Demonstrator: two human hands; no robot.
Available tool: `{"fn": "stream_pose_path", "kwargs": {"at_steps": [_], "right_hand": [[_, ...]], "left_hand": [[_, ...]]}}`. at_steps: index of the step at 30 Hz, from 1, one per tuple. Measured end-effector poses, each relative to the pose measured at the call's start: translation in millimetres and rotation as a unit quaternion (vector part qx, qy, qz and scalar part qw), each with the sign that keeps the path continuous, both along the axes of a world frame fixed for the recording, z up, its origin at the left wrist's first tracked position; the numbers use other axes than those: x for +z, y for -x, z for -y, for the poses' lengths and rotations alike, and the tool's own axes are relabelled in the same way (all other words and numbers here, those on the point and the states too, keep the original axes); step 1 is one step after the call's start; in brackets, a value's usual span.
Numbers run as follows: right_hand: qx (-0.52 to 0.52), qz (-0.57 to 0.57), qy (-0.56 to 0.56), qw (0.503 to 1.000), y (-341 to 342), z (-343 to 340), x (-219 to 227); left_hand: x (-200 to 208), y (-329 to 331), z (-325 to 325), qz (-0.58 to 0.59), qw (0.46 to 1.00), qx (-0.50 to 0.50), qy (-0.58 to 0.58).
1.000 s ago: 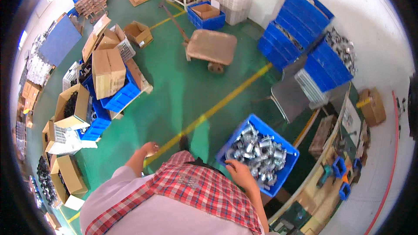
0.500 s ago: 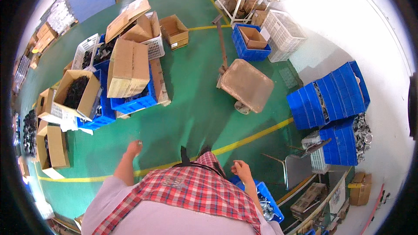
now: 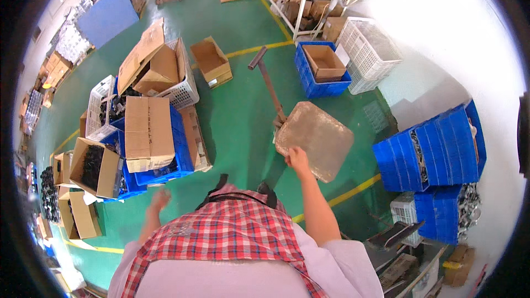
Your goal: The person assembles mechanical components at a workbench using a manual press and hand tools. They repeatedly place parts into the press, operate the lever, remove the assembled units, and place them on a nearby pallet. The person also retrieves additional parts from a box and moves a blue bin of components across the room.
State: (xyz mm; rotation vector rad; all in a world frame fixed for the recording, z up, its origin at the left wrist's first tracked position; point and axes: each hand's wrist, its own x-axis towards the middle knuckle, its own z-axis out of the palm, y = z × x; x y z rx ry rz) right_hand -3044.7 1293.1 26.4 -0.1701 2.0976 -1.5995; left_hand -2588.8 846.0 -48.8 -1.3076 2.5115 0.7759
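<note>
My right hand [image 3: 297, 158] reaches forward over the near edge of a flat wooden hand cart [image 3: 314, 139] on the green floor; I cannot tell whether it touches it. The cart's long handle [image 3: 266, 80] points away from me. My left hand [image 3: 159, 198] hangs free at my left side, blurred, with nothing in it, close to a blue crate stack topped by a cardboard box [image 3: 147, 132]. A red plaid apron covers my chest at the bottom of the view.
Stacked blue crates [image 3: 436, 154] stand right, some holding metal parts. A blue crate with a cardboard box [image 3: 323, 66] and a white basket [image 3: 371, 49] sit ahead. Open cardboard boxes [image 3: 210, 60] and crates crowd the left. A yellow floor line [image 3: 353, 190] runs by the cart.
My view has swung away from the blue crate of metal parts toward the cart. My right hand has left that crate and stretched out to the cart's edge; my left hand has dropped lower.
</note>
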Motion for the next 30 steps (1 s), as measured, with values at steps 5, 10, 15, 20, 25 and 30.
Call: {"fn": "stream_pose_path", "kwargs": {"at_steps": [5, 10, 15, 20, 25, 30], "right_hand": [[-0.078, 0.194, 0.032, 0.977, 114.4, 114.2, -11.6], [-0.208, 0.213, 0.005, 0.955, 208.2, 240.9, 9.5], [-0.216, 0.255, 0.147, 0.931, 287.6, 308.3, 32.8], [-0.252, 0.221, 0.093, 0.938, 297.2, 294.6, 45.4], [-0.340, 0.227, 0.045, 0.911, 347.5, 294.8, 36.2], [-0.395, 0.248, 0.053, 0.883, 417.5, 308.6, 75.1]], "left_hand": [[80.3, 117.1, -17.7, -0.230, 0.968, 0.083, -0.060], [36.9, 134.7, -27.5, 0.016, 0.990, 0.042, -0.135], [-48.8, 112.8, 0.1, 0.100, 0.977, 0.038, -0.187], [-45.8, 174.1, 104.5, 0.100, 0.978, 0.094, -0.154], [-10.2, 330.6, 243.5, -0.022, 0.976, 0.164, -0.142], [70.0, 521.5, 311.4, -0.105, 0.966, 0.119, -0.205]]}}
